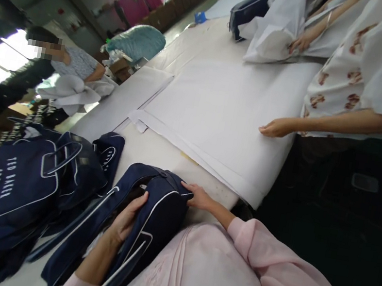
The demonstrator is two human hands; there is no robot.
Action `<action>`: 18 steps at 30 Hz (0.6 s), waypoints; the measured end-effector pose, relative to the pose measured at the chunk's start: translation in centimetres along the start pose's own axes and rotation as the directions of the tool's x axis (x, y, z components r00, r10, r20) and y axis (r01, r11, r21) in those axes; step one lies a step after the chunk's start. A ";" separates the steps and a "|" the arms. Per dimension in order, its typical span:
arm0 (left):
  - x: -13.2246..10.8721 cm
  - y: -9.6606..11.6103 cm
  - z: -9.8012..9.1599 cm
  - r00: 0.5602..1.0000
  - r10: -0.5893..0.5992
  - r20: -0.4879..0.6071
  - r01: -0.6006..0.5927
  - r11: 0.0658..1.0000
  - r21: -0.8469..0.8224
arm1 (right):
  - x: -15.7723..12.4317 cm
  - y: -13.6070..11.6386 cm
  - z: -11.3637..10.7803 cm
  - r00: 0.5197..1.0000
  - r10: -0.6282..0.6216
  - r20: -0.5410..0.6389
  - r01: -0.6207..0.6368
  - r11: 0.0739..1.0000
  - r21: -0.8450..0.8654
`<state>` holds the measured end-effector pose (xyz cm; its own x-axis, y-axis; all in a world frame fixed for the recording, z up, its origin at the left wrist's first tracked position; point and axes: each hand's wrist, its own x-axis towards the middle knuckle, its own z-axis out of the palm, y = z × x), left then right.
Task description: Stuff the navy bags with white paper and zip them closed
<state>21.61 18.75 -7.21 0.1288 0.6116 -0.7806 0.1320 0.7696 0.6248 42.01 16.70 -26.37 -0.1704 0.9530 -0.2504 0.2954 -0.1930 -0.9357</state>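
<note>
A navy duffel bag (160, 211) with white piping lies against my front at the table edge, its top opening partly parted. My left hand (128, 216) reaches into the opening and grips the near edge of it; some of its fingers are hidden inside. At the far end of the same bag, my right hand (198, 196) is closed on the corner of the fabric. A strap edged in white (75, 223) runs along the left side of the bag.
More navy bags (21, 182) are heaped at left. White sheets (221, 94) cover the table ahead. At right, a co-worker's hand (278, 127) rests by the sheets, and another hand (305, 39) holds white wrapping over a navy bag (252, 13). Another person (79, 64) stands at far left.
</note>
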 end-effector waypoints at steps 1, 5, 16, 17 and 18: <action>0.3 0.4 -0.1 0.997 0.063 -0.053 -0.061 0.997 0.043 | 0.0 0.2 -0.2 1.000 0.007 0.000 -0.007 1.000 -0.005; 1.5 1.6 -0.6 0.886 0.376 -0.270 -0.344 0.925 0.160 | 0.4 -0.8 -1.9 1.000 -0.004 -0.029 0.002 0.998 -0.055; 3.7 1.1 0.9 0.890 0.431 -0.150 -0.457 0.847 -0.273 | 5.2 -18.3 -0.9 0.784 -0.620 0.033 0.576 0.706 -0.411; 3.7 1.3 0.6 0.891 0.427 -0.157 -0.455 0.827 -0.330 | 5.3 -18.7 -0.2 0.758 -0.650 0.043 0.587 0.652 -0.480; 3.6 1.5 0.2 0.888 0.428 -0.167 -0.458 0.802 -0.384 | 5.3 -18.8 0.4 0.729 -0.684 0.037 0.595 0.605 -0.530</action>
<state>22.49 22.04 -9.14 0.0068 0.9032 -0.4293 -0.3307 0.4071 0.8514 35.16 25.32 -10.21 -0.3614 0.8176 0.4482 0.5751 0.5739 -0.5830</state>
